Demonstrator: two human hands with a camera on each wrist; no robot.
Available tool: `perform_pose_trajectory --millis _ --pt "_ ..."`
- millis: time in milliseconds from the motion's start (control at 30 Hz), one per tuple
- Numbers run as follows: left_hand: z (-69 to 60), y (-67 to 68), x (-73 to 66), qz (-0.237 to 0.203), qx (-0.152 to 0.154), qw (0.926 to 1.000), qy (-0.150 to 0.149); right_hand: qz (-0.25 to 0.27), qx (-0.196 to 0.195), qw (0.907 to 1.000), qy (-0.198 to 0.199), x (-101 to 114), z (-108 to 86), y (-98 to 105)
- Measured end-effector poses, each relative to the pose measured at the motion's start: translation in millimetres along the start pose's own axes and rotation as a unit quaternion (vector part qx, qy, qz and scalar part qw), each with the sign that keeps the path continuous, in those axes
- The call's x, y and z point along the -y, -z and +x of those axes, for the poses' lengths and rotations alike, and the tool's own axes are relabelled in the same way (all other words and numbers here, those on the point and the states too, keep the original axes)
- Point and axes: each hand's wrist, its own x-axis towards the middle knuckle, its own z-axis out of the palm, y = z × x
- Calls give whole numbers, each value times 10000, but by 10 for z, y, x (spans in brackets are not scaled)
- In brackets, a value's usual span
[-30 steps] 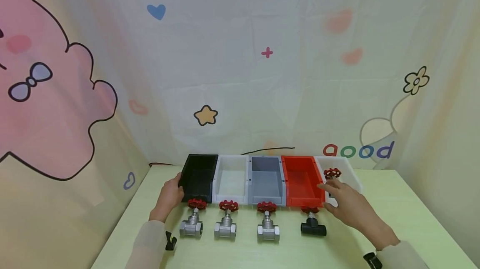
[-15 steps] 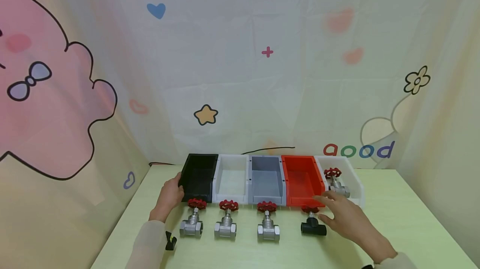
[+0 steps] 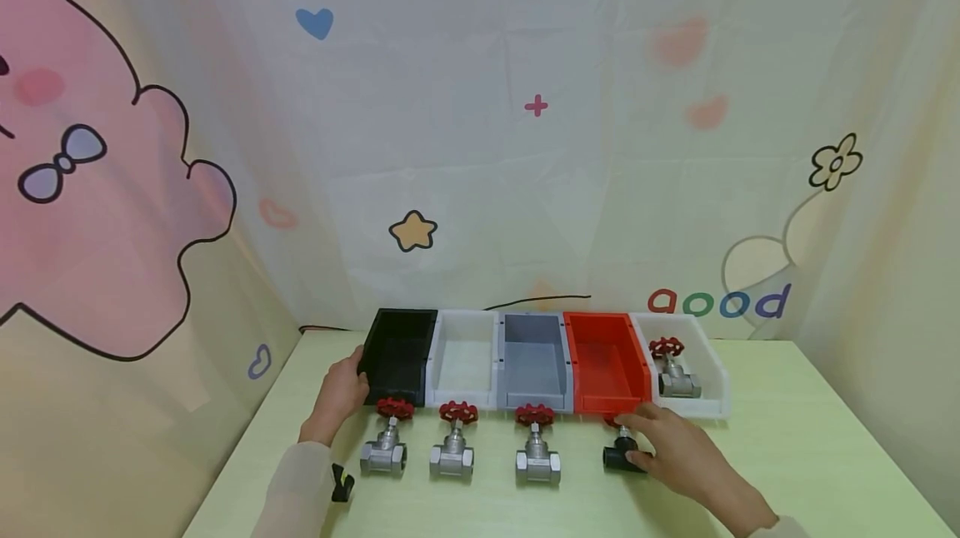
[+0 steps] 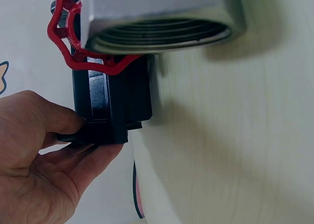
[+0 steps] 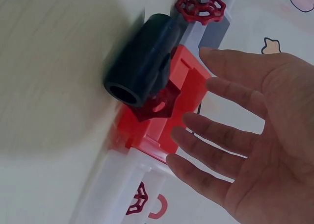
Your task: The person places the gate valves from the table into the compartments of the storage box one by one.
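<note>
My left hand (image 3: 339, 399) grips the left side of the black bin (image 3: 401, 346); in the left wrist view the thumb lies on one side of its wall and fingers on the other. Fingers spread, my right hand (image 3: 678, 456) is over the black valve (image 3: 619, 460) with the red handwheel, in front of the red bin (image 3: 606, 355). In the right wrist view the right fingers (image 5: 216, 148) stand apart from that valve. A metal gate valve (image 3: 678, 381) lies in the white bin (image 3: 712, 380) at the right end.
Between the black and red bins stand another white bin (image 3: 463, 359) and a grey bin (image 3: 534, 359). In front of the row are three metal valves, the left one (image 3: 384, 456), the middle one (image 3: 452, 458) and the right one (image 3: 537, 463). A printed curtain (image 3: 480, 146) hangs behind.
My right hand has moved from the right-end white bin down and left to the black valve, uncovering the metal valve in that bin. My left hand has stayed on the black bin.
</note>
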Motion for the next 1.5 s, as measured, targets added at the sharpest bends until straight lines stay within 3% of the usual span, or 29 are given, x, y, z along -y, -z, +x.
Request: perform_pose_trajectory --millis 433,667,1067,1500 --pt "12 -7 23 -32 -74 9999 -121 159 485 9983 -266 -41 20 -163" --pt "7 1 22 -81 -62 9999 -69 173 542 9979 -310 -81 29 -255" --pt "-5 12 -2 -99 -27 9999 7 138 879 9953 -378 -38 54 -286" --pt "-10 8 -26 -85 -100 9999 30 99 943 9945 -444 -2 47 -316"
